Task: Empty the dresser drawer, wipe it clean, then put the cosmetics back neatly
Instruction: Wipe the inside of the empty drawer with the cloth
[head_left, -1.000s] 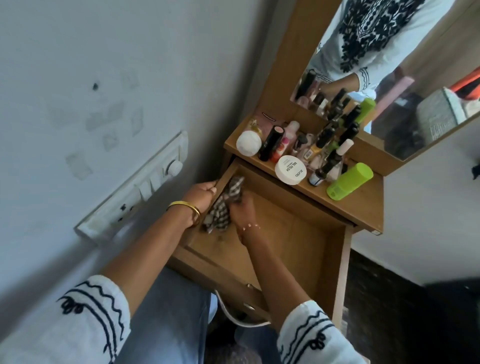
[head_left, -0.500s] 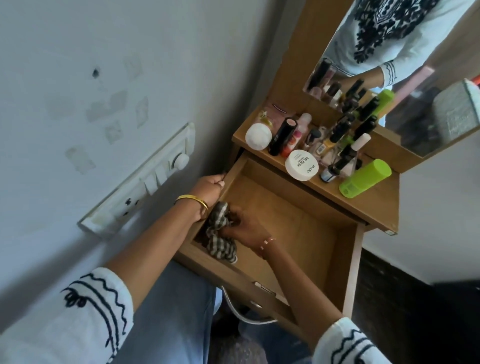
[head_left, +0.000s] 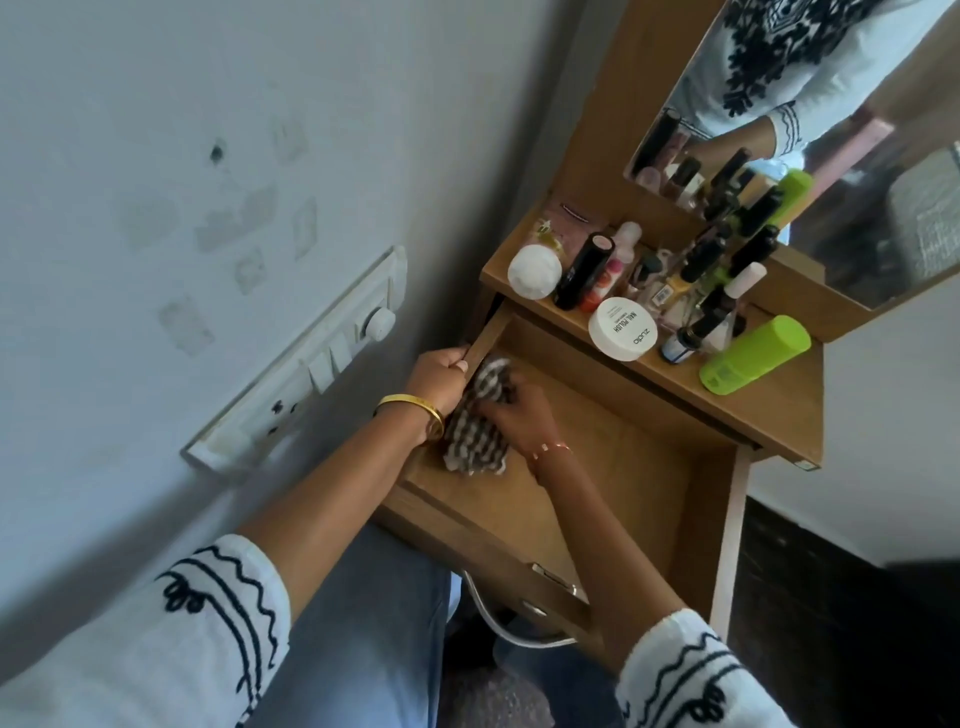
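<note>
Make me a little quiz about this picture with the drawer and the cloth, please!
1. True or false: the drawer still has cosmetics inside it.
2. Which hand presses the striped cloth against the drawer floor? A) left hand B) right hand C) both
3. Fill in: the lime green bottle lies on its ____ on the dresser top.

Key
1. False: it looks empty except for the cloth.
2. B: the right hand is on the cloth, while the left hand grips the drawer's side wall.
3. side
</note>
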